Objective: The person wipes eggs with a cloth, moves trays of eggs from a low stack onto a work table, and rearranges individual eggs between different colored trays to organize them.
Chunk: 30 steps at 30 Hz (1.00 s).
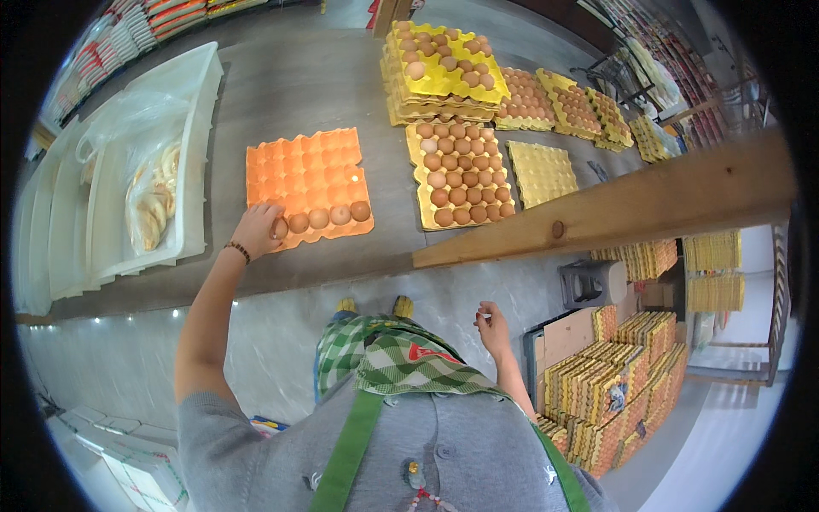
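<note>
An orange egg tray (304, 166) lies on the dark counter before me. Along its near edge runs a row of brown eggs (318, 219), while the cups behind them hold none. My left hand (259, 227) has its fingers around the egg (278, 228) at the row's left end, which sits in or just over its cup. My right hand (492, 328) hangs beside my apron (416, 358), away from the counter, its fingers loosely bent with nothing visible in them. To the right of the orange tray lies a yellowish tray full of eggs (464, 173).
White plastic crates (192, 160) with a bagged item stand at left. Stacked egg trays (441, 105) rise at the back. An upturned tray (544, 171) lies right of the full one. A wooden beam (608, 208) crosses at right, above floor stacks of trays (595, 384) and a stool (592, 281).
</note>
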### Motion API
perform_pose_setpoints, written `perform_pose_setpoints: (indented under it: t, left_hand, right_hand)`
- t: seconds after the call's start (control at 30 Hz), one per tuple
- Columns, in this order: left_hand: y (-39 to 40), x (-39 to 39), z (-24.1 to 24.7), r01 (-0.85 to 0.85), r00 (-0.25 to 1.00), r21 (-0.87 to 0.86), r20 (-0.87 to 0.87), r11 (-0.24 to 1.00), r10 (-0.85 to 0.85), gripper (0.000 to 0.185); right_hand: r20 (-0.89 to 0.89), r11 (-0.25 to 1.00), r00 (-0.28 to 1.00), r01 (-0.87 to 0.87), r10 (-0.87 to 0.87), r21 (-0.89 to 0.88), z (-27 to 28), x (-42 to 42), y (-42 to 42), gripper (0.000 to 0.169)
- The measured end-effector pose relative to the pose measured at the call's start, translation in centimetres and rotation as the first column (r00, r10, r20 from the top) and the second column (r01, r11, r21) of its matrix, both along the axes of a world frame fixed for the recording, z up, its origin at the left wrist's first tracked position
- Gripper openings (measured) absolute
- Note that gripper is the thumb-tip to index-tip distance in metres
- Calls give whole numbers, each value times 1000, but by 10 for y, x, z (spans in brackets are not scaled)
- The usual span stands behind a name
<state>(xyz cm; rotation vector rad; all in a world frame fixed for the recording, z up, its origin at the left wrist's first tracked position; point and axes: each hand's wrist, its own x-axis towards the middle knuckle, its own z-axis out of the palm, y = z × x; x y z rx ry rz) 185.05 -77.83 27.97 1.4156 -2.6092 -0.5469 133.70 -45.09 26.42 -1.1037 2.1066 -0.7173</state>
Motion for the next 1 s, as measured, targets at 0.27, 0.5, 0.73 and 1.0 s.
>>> perform_pose_setpoints:
  t: [0.27, 0.5, 0.73, 1.0]
  left_hand:
    - [3, 8, -5, -74, 995, -53, -76, 996, 70, 59]
    - [19, 11, -3, -143, 987, -50, -81, 988, 139, 61]
    - [10, 9, -14, -123, 988, -82, -108, 989, 114, 53]
    - [23, 10, -1, -198, 974, -138, -141, 971, 178, 53]
  right_hand:
    - [5, 998, 998, -57, 57, 17, 5, -12, -3, 34]
    - [-20, 992, 992, -122, 123, 41, 1, -20, -2, 33]
    - [-21, 992, 993, -119, 120, 45, -3, -2, 2, 32]
    - [-147, 999, 988, -32, 35, 21, -9, 0, -1, 24]
